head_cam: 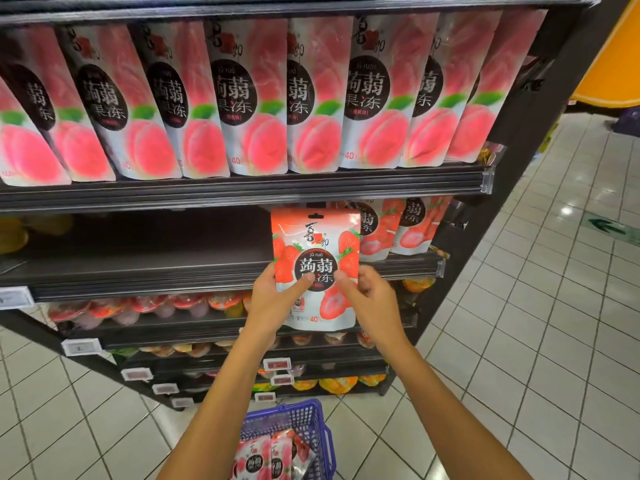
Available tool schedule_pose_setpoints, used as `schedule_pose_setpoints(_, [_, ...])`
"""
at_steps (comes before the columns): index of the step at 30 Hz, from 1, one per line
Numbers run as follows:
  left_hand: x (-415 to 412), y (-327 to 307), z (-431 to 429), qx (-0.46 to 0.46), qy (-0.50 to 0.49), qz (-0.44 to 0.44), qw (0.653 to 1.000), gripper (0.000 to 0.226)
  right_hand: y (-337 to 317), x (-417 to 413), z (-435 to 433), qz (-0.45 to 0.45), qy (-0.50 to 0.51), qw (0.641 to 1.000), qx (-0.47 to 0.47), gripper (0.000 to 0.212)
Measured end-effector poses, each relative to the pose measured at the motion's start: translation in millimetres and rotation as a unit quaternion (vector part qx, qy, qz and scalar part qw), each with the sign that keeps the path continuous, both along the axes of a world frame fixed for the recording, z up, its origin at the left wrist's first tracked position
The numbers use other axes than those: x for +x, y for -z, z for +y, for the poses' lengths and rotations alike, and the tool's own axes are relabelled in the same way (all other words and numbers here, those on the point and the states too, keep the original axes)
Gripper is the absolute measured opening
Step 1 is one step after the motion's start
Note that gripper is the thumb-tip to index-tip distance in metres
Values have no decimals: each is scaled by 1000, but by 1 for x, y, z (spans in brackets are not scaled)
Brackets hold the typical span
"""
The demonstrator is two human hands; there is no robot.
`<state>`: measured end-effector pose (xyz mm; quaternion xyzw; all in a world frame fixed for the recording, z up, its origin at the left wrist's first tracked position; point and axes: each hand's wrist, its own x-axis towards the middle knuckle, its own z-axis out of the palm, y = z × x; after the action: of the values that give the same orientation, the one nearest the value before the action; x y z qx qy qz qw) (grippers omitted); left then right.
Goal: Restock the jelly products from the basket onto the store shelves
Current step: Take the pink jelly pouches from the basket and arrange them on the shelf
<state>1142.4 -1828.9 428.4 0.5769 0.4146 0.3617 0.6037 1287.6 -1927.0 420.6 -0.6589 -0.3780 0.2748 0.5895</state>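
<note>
I hold a strawberry jelly pouch (317, 244) upright in front of the second shelf (156, 268). My left hand (273, 296) grips its lower left side and my right hand (369, 299) grips its lower right side, thumbs on the front. Just behind and to the right, two matching strawberry pouches (398, 230) stand on that shelf. Left of them the shelf is bare and dark. The blue basket (311, 420) sits on the floor below my arms, with more strawberry pouches (266, 459) lying in it.
Peach jelly pouches (242, 98) fill the top shelf in a tight row. Lower shelves hold small jelly cups (145, 304) and white price tags (81, 346). Yellow items (14, 233) sit at the second shelf's far left. White tiled floor (519, 323) opens to the right.
</note>
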Motion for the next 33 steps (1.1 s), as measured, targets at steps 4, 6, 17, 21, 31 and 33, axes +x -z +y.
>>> schedule_pose_setpoints(4, [3, -5, -3, 31, 1, 5, 1000, 38, 1, -4, 6, 72, -15, 997, 14, 37])
schedule_pose_setpoints(6, [5, -6, -8, 63, -30, -5, 998, 43, -1, -2, 11, 85, 6, 996, 36, 36])
schedule_pose_setpoints(17, [26, -2, -29, 210, -16, 70, 975, 48, -16, 5, 60, 28, 57, 993, 100, 18])
schedule_pose_setpoints(21, [30, 0, -22, 177, -16, 59, 982, 53, -9, 8, 70, -4, 48, 995, 89, 17])
schedule_pose_setpoints(31, [31, 12, -19, 155, 9, 67, 986, 61, 25, 18, 41, -172, 134, 976, -21, 32])
schedule_pose_setpoints(33, [33, 10, -18, 150, 5, 54, 987, 63, 30, 17, 41, -191, 164, 967, -40, 24])
